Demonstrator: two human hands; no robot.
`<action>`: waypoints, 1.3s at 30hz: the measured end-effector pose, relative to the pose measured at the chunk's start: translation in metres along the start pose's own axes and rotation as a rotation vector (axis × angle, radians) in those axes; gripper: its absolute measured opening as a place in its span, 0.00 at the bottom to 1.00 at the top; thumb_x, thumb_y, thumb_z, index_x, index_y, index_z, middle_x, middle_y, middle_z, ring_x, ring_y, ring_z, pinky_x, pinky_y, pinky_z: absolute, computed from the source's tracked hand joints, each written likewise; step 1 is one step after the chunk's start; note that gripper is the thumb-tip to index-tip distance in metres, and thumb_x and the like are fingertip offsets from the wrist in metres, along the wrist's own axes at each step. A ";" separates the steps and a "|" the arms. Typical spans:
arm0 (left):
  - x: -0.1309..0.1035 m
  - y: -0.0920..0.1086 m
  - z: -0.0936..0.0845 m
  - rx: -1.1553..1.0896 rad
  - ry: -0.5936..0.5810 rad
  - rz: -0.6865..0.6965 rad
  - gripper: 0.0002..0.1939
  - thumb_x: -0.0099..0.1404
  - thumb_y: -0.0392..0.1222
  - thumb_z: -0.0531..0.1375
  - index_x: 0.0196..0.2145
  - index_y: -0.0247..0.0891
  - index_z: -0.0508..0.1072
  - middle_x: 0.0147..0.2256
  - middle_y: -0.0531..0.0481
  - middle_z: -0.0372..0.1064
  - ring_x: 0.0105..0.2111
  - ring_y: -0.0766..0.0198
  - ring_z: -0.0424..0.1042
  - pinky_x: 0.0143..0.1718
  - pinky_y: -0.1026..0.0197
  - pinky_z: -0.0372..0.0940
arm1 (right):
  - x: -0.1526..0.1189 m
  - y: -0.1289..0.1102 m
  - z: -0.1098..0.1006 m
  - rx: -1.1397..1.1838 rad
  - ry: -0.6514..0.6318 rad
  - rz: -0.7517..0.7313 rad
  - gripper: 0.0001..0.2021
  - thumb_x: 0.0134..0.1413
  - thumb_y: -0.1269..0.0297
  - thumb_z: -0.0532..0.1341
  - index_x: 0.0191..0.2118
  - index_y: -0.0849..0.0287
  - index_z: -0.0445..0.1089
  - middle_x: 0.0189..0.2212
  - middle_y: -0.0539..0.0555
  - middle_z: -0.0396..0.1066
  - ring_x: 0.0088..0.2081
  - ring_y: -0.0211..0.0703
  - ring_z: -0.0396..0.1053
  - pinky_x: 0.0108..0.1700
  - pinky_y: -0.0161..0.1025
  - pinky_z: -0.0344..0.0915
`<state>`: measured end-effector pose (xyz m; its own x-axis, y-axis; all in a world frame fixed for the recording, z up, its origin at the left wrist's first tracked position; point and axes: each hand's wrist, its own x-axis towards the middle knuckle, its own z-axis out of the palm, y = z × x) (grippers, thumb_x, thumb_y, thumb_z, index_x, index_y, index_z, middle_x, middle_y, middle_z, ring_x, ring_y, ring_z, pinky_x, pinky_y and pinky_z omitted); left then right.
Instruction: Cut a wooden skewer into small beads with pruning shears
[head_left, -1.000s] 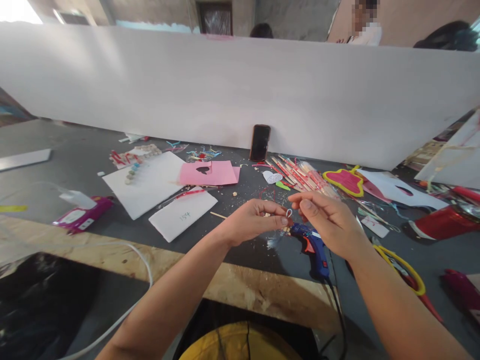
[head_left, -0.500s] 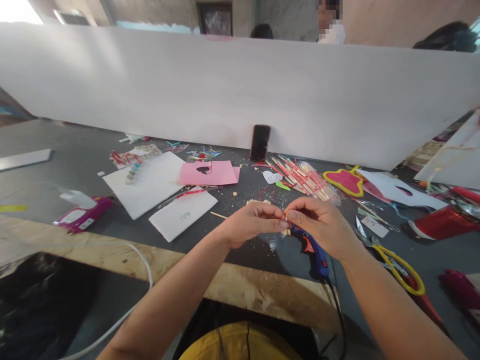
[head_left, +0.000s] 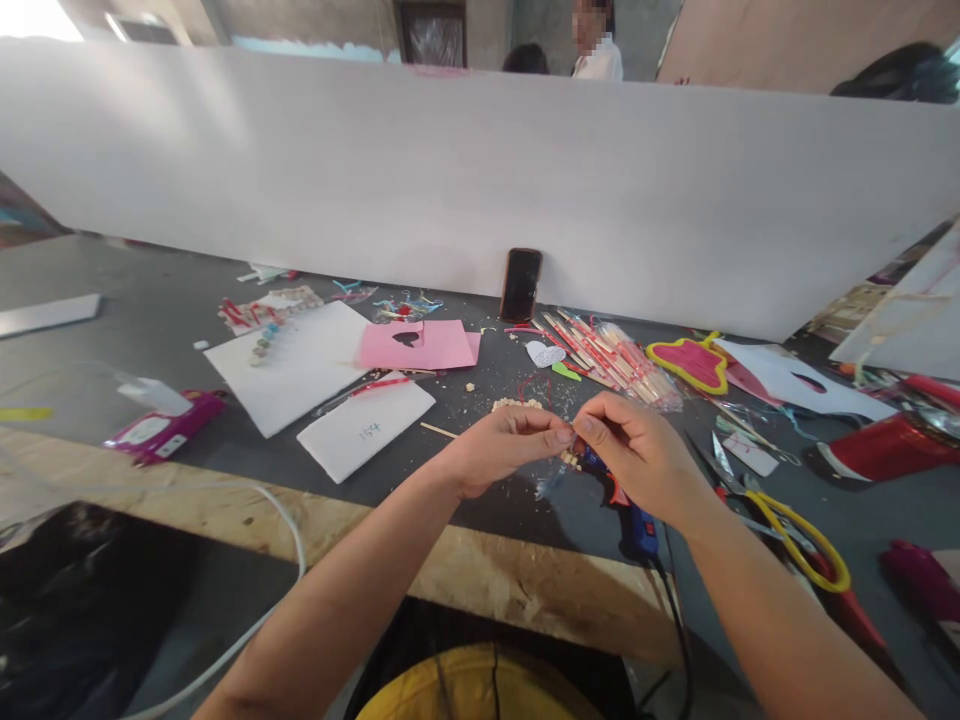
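Observation:
My left hand (head_left: 510, 445) and my right hand (head_left: 637, 450) meet fingertip to fingertip above the dark tabletop. Both are pinched closed around something too small to make out. Partly covered by my right hand, a blue glue gun (head_left: 641, 528) with an orange trigger lies on the table, its cable running toward me. Small pale crumb-like pieces (head_left: 517, 405) lie behind my left hand, and a few more sit just under my fingertips. A thin wooden stick (head_left: 437, 430) rests left of my left wrist.
A phone (head_left: 520, 285) leans on the white board (head_left: 375, 180). Bundled sticks (head_left: 607, 355), a yellow-edged pink shape (head_left: 690, 362), scissors (head_left: 802, 540) and a red can (head_left: 877, 445) are to the right. Pink paper (head_left: 442, 345), white foam pieces (head_left: 367, 428) and a magenta pack (head_left: 169, 430) are to the left.
My right hand has shifted slightly, its fingertips now covering the small whitish bit that showed between my hands. Beyond the board, a person has moved left.

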<state>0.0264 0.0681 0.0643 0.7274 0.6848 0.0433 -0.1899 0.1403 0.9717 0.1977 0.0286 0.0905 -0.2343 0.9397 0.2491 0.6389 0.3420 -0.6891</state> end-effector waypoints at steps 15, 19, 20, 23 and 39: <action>-0.018 -0.018 0.007 -0.153 0.055 -0.045 0.14 0.52 0.39 0.65 0.37 0.35 0.72 0.36 0.46 0.72 0.39 0.63 0.69 0.39 0.63 0.59 | -0.014 0.003 0.003 0.001 -0.011 -0.003 0.08 0.58 0.59 0.54 0.31 0.55 0.65 0.24 0.48 0.67 0.25 0.35 0.63 0.26 0.32 0.59; -0.020 -0.022 0.008 -0.146 0.079 -0.039 0.14 0.52 0.37 0.65 0.37 0.35 0.71 0.35 0.48 0.70 0.36 0.66 0.68 0.38 0.64 0.59 | -0.016 0.003 0.004 -0.011 -0.021 -0.020 0.08 0.58 0.60 0.54 0.31 0.56 0.65 0.25 0.48 0.67 0.26 0.35 0.63 0.28 0.32 0.59; -0.020 -0.024 0.008 -0.149 0.081 -0.036 0.13 0.52 0.37 0.65 0.37 0.35 0.71 0.34 0.49 0.70 0.36 0.66 0.67 0.38 0.64 0.59 | -0.016 0.003 0.005 -0.011 -0.028 -0.021 0.08 0.58 0.60 0.54 0.30 0.56 0.65 0.25 0.48 0.67 0.26 0.35 0.63 0.29 0.32 0.59; -0.020 -0.030 0.008 -0.176 0.083 -0.036 0.13 0.52 0.36 0.65 0.36 0.35 0.70 0.33 0.50 0.69 0.34 0.68 0.67 0.37 0.66 0.59 | -0.016 0.003 0.006 -0.022 -0.048 -0.018 0.09 0.59 0.59 0.53 0.30 0.56 0.65 0.25 0.49 0.67 0.27 0.36 0.64 0.31 0.33 0.60; -0.021 -0.039 0.007 -0.160 0.100 -0.018 0.10 0.53 0.35 0.64 0.34 0.35 0.68 0.32 0.52 0.67 0.34 0.69 0.66 0.37 0.66 0.59 | -0.016 0.004 0.010 -0.011 -0.079 -0.011 0.09 0.59 0.59 0.53 0.30 0.56 0.65 0.26 0.49 0.66 0.27 0.35 0.62 0.30 0.33 0.59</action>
<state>0.0229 0.0434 0.0275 0.6639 0.7478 -0.0051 -0.2859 0.2601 0.9223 0.1970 0.0148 0.0767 -0.2980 0.9331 0.2016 0.6443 0.3524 -0.6788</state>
